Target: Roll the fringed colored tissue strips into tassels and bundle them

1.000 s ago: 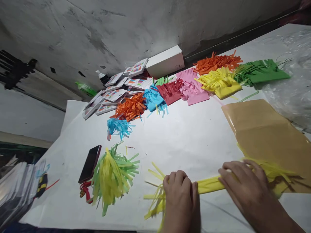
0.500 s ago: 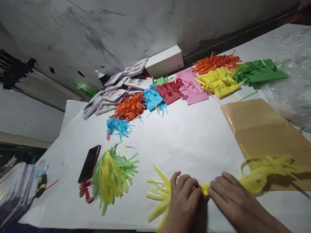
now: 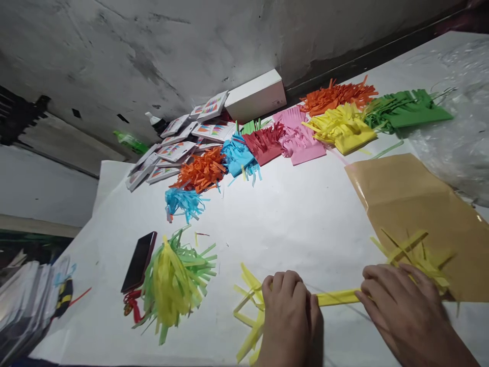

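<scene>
A yellow fringed paper strip is being pressed flat on the near table, pinned under the left hand and right hand. It is judged light, limp, tearable; best held along its uncut spine.

Left hand palm-down, fingers curled, knuckles forward. Right hand palm-down, fingers extended leftward, forearm angled toward lower right.

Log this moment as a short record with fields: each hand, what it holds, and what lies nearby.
left hand: pressing down on yellow fringed paper strip
right hand: gripping the strip's other end over the brown sheet
nearby left: green-yellow tassel, phone
far side: fringed paper piles, white box
surface: white paper sheet
</scene>
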{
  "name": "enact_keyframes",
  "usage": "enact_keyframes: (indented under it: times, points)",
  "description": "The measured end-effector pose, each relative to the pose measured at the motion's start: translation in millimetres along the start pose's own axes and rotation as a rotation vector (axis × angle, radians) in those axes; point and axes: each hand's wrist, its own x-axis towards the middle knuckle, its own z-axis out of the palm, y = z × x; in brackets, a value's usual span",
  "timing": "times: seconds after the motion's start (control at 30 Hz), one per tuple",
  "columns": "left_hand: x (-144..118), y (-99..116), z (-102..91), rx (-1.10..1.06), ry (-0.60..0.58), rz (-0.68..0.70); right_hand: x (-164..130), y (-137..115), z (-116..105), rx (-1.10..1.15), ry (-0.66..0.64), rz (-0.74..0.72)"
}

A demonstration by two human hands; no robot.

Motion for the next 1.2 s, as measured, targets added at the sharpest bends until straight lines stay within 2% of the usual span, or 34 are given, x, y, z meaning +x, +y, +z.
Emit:
enact_keyframes:
  times: [0.07, 0.2, 0.43, 0.53, 0.63, 0.77, 0.83, 0.97, 1.1, 1.2]
  points:
    - [2, 1, -0.6, -0.001, 0.0, -0.004, 3, -6, 2, 0.08, 0.02, -0.043]
    - [1, -1, -1.9, -0.071, 0.086, 0.02, 11, -14, 5, 0.283, -0.05, -0.159]
    - [0, -3, -4.4, -0.097, 0.182, 0.292, 18, -19, 12, 0.271, -0.05, -0.195]
    - [2, -2, -1.3, -0.114, 0.184, 0.335, 21, -27, 14, 0.325, -0.059, -0.226]
    - [2, -3, 0.3, -0.136, 0.166, 0.355, 20, -18, 8, 0.395, -0.101, -0.221]
    - [-1, -6, 2.0, -0.199, 0.133, 0.283, 6, 13, -9, 0.375, -0.152, -0.275]
    - [-3, -5, 3.5, -0.25, 0.126, 0.225, 0, 21, -14, 0.313, -0.117, -0.257]
    - [-5, 3, 3.2, -0.288, 0.098, 0.111, -4, 16, -10, 0.244, -0.072, -0.079]
    - [-4, 13, 3.6, -0.207, 0.037, 0.009, 3, 8, -2, 0.009, -0.18, -0.06]
    - [-2, 14, 9.9, -0.096, 0.103, -0.006, 8, 8, 1, -0.091, -0.186, -0.059]
